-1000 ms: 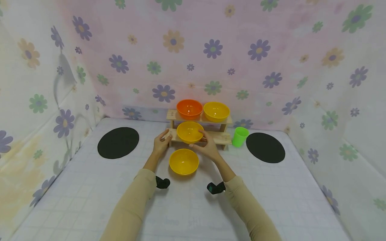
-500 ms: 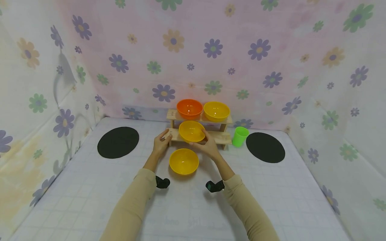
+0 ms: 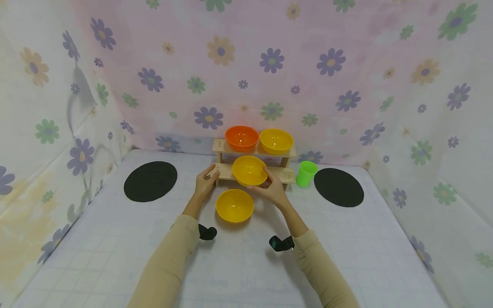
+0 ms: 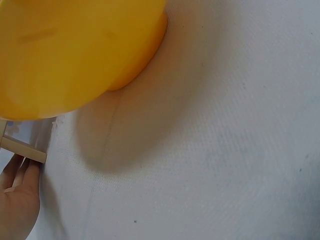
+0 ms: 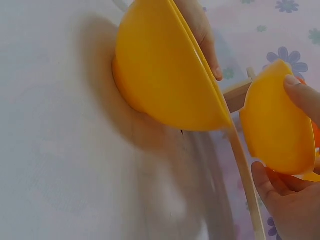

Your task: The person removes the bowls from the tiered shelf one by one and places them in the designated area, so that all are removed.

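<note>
My right hand (image 3: 273,188) pinches the right side of a yellow bowl (image 3: 249,170), which is over the lower step of a small two-tier wooden stand (image 3: 224,172). In the right wrist view the thumb and fingers lie on either side of this bowl (image 5: 277,120). My left hand (image 3: 205,184) holds the left end of the lower step, and in the left wrist view its fingers (image 4: 31,175) meet the wooden end. A second yellow bowl (image 3: 235,206) rests on the table between my forearms, in front of the stand.
On the upper step sit an orange bowl (image 3: 242,139) and another yellow bowl (image 3: 276,142). A green cup (image 3: 307,174) stands right of the stand. Black round mats lie at left (image 3: 150,181) and right (image 3: 339,187). Flowered cloth walls (image 3: 246,77) enclose the table.
The bowl in my right hand has moved right along the lower step and slightly towards me. My left hand has stayed at the stand's left end.
</note>
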{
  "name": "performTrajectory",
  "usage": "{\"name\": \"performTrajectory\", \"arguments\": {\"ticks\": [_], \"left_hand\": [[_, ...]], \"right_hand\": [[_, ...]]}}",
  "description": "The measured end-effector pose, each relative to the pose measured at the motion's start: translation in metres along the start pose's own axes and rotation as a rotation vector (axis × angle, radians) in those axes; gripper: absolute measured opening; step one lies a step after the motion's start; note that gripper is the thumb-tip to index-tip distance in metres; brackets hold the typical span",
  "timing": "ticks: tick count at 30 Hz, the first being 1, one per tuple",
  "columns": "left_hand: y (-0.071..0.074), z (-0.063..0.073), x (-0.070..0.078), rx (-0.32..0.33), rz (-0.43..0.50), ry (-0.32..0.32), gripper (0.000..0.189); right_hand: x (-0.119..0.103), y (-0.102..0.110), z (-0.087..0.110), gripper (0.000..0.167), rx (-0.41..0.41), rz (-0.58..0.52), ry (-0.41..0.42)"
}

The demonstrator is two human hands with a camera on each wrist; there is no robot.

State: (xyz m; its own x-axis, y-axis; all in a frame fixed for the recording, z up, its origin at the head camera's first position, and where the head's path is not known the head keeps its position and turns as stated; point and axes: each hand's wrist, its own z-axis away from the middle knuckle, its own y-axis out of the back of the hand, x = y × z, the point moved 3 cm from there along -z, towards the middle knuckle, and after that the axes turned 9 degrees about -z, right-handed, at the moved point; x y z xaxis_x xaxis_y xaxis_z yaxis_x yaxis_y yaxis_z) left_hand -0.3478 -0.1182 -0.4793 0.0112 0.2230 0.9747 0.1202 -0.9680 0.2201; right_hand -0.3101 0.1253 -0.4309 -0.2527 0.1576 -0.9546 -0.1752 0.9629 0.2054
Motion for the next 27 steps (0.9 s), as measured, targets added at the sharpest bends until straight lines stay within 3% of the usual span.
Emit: {"name": "performTrajectory", "arguments": {"ticks": [9, 13, 18, 22, 27], "left_hand": [[0.0, 0.0, 0.0, -0.009, 0.024, 0.01, 0.049], [0.001, 0.004, 0.008, -0.018, 0.036, 0.01, 0.049], [0.003, 0.007, 0.014, -0.04, 0.054, 0.025, 0.049], [0.0, 0.0, 0.002, -0.02, 0.041, 0.01, 0.049], [-0.001, 0.0, 0.001, -0.011, 0.048, 0.017, 0.049]], "right_hand": [[-0.002, 0.015, 0.017, 0.082, -0.017, -0.031, 0.003], [-0.019, 0.02, 0.03, 0.08, -0.03, -0.034, -0.014], [-0.007, 0.03, 0.038, 0.083, -0.019, -0.021, -0.011], [0.005, 0.039, 0.042, 0.084, -0.021, 0.003, 0.004], [-0.013, 0.042, 0.056, 0.081, -0.04, -0.003, -0.002]]}}
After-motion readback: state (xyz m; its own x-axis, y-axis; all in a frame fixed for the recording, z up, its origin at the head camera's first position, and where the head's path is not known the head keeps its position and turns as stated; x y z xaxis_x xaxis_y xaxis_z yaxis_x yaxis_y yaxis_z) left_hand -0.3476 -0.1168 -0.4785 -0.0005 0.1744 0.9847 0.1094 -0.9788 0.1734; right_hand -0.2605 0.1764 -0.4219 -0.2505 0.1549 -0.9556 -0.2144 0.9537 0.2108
